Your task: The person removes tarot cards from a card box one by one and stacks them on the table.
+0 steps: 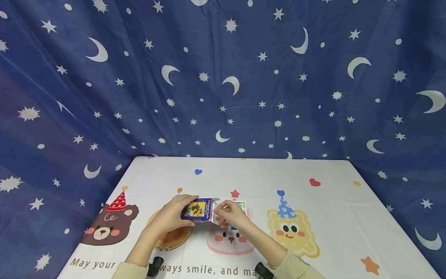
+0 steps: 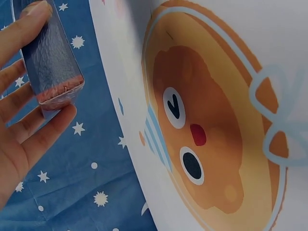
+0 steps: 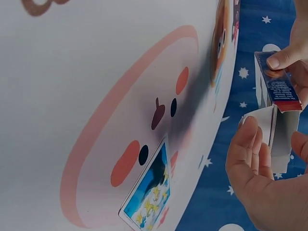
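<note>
A small blue tarot card box (image 1: 195, 209) with a yellow picture is gripped by my left hand (image 1: 177, 212), raised over the table and lying on its side. Its end toward the right is unfolded, and a white flap (image 3: 260, 118) sticks out in the right wrist view. My right hand (image 1: 232, 215) is at that end, its curled fingers pinching the flap. Through the box mouth the right wrist view shows a grey inside. Clear wrap seems to cover the box's other end in the left wrist view. A colourful card (image 3: 153, 195) with a white border lies below my right hand.
The white tablecloth (image 1: 334, 217) bears printed cartoon faces and lettering. A dark blue curtain (image 1: 223, 116) with moons and stars hangs behind and beside the table. Black bands (image 1: 155, 266) sit near both wrists, by the beige sleeves (image 1: 130, 271).
</note>
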`<state>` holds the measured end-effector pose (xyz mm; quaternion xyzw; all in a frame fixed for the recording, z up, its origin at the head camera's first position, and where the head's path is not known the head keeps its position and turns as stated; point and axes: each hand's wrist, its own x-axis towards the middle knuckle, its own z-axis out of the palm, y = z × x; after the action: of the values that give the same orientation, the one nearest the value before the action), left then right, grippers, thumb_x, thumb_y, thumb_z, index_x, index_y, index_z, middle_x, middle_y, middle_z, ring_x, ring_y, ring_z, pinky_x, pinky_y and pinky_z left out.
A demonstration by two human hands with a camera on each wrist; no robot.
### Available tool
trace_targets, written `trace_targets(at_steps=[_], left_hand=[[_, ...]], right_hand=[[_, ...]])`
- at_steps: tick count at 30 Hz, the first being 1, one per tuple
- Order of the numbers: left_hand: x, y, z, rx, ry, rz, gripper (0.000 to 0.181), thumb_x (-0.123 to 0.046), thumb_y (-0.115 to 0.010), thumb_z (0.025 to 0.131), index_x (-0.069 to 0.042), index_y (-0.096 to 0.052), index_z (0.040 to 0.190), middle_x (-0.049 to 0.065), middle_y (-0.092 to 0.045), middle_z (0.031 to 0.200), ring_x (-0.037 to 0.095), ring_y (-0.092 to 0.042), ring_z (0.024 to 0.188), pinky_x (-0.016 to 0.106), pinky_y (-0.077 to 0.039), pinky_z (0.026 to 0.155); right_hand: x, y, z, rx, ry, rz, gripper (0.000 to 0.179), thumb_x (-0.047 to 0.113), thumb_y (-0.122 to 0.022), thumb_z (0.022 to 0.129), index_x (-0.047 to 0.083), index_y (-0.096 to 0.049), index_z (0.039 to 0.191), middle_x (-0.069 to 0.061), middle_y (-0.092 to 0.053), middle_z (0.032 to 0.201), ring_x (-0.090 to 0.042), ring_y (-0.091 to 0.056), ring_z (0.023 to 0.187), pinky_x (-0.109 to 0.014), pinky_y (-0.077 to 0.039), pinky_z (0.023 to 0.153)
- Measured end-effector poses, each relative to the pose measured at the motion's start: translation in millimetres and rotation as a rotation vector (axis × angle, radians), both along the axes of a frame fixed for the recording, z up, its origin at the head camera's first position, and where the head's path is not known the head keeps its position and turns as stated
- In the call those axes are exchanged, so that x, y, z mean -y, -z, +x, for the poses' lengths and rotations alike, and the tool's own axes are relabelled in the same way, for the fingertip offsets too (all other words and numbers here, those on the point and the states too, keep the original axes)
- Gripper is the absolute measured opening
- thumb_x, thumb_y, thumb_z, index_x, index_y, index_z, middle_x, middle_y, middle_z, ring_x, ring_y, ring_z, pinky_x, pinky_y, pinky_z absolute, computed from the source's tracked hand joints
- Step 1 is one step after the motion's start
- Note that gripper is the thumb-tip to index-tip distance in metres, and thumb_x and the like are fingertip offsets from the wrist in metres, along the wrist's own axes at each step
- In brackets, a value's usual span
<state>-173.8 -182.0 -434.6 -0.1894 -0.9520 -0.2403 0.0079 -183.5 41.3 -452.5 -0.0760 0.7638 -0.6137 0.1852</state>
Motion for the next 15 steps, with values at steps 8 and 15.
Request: trace_targets(at_steps=[8, 15], left_hand=[[-2.8, -2.3, -0.3, -0.034, 0.022, -0.028, 0.077, -0.025, -0.086, 0.066, -0.014, -0.053, 0.134, 0.009, -0.056, 0.131, 0.031, -0.049, 0.123, 0.051, -0.042, 0.103], [-4.8, -2.2, 0.0, -0.057, 0.037, -0.040, 0.076, -0.026, -0.086, 0.065, -0.014, -0.053, 0.133, 0.009, -0.057, 0.130, 0.031, -0.051, 0.122, 0.051, -0.043, 0.102]], right_hand=[[2.9, 2.3, -2.8, -0.008, 0.028, 0.010, 0.023, 0.019, -0.063, 0.088, 0.000, -0.052, 0.095, -0.007, -0.063, 0.070, -0.008, -0.058, 0.055, -0.025, -0.056, 0.055], [6.5, 1.1, -2.0, -0.015, 0.037, -0.028, 0.016, 0.006, -0.062, 0.085, -0.001, -0.048, 0.090, -0.002, -0.057, 0.063, -0.006, -0.056, 0.052, -0.027, -0.057, 0.056]])
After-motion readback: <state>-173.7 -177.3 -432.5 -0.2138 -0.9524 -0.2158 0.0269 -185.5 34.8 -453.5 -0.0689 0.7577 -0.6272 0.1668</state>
